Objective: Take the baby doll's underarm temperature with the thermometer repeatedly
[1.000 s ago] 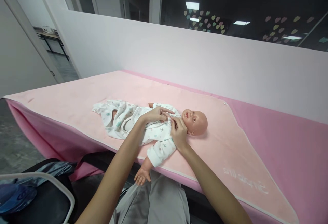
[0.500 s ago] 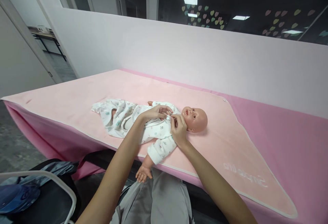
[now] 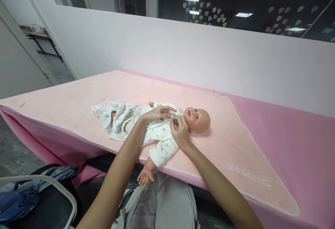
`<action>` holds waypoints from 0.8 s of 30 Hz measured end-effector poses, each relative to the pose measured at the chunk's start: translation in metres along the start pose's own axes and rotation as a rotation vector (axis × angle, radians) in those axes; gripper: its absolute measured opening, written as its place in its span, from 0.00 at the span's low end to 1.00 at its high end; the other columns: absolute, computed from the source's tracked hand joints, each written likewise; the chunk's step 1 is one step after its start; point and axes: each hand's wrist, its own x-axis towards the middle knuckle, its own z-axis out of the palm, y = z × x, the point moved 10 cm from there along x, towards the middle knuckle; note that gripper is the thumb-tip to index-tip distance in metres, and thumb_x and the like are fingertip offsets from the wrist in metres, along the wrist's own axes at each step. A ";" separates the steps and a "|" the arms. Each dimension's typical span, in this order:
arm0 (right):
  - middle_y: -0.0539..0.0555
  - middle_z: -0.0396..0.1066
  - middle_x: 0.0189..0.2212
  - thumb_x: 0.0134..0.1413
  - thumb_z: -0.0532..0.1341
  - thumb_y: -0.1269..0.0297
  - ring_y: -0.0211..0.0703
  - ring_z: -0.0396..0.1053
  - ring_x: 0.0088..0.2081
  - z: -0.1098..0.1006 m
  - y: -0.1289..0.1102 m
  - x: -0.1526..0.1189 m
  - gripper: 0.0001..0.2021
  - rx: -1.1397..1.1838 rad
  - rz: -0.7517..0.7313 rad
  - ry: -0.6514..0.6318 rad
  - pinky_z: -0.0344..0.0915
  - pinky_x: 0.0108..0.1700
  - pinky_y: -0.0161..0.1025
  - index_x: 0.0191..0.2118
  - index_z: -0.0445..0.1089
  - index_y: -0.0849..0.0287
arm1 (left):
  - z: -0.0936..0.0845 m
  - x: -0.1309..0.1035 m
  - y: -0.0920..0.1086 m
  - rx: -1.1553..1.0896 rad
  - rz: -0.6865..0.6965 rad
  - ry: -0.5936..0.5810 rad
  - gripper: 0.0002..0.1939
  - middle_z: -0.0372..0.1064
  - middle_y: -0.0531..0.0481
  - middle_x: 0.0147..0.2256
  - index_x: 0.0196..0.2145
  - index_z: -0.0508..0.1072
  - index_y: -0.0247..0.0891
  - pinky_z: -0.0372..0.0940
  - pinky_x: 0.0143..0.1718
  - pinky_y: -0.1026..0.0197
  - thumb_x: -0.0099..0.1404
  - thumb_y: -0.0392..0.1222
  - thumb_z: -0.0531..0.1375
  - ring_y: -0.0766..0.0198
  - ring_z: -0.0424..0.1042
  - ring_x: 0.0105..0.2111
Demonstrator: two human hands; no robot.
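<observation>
A bald baby doll (image 3: 198,120) lies on its back on a pink mat, its head to the right. It wears a white printed outfit (image 3: 157,133), whose legs are bunched at the left. My left hand (image 3: 160,113) rests over the doll's chest, fingers bent at the outfit's front edge. Close beside it, below the doll's chin, my right hand (image 3: 180,128) pinches the cloth near the neck. The fingertips of both hands nearly meet. One doll arm hangs over the mat's near edge.
The pink mat (image 3: 235,148) covers a table with pink cloth (image 3: 295,134). Behind stands a white wall (image 3: 209,58) below a dark window. A chair (image 3: 52,201) with a blue item is at lower left, and my lap is below the table edge.
The view has shifted slightly. My right hand's fingers have moved a little up and left over the cloth at the neck, and a round white fastener is no longer plainly visible.
</observation>
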 end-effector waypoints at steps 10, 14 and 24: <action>0.54 0.66 0.32 0.59 0.51 0.69 0.41 0.65 0.35 0.000 0.001 0.000 0.06 0.024 0.012 -0.003 0.64 0.37 0.38 0.38 0.65 0.59 | -0.004 -0.003 0.002 0.015 -0.021 0.073 0.19 0.69 0.49 0.34 0.44 0.72 0.37 0.61 0.29 0.67 0.53 0.40 0.61 0.66 0.67 0.33; 0.55 0.66 0.32 0.59 0.51 0.69 0.41 0.65 0.35 0.001 0.002 0.000 0.07 0.021 0.020 -0.005 0.64 0.37 0.38 0.37 0.65 0.59 | -0.005 -0.002 0.001 0.034 -0.039 0.078 0.15 0.68 0.50 0.30 0.38 0.74 0.35 0.59 0.25 0.68 0.52 0.40 0.61 0.69 0.64 0.27; 0.54 0.65 0.31 0.59 0.50 0.69 0.42 0.65 0.36 -0.001 0.004 0.001 0.08 0.017 0.031 -0.008 0.65 0.39 0.40 0.35 0.65 0.58 | -0.010 -0.003 0.004 0.069 -0.012 0.132 0.14 0.73 0.46 0.33 0.35 0.77 0.35 0.63 0.30 0.66 0.51 0.42 0.63 0.63 0.69 0.33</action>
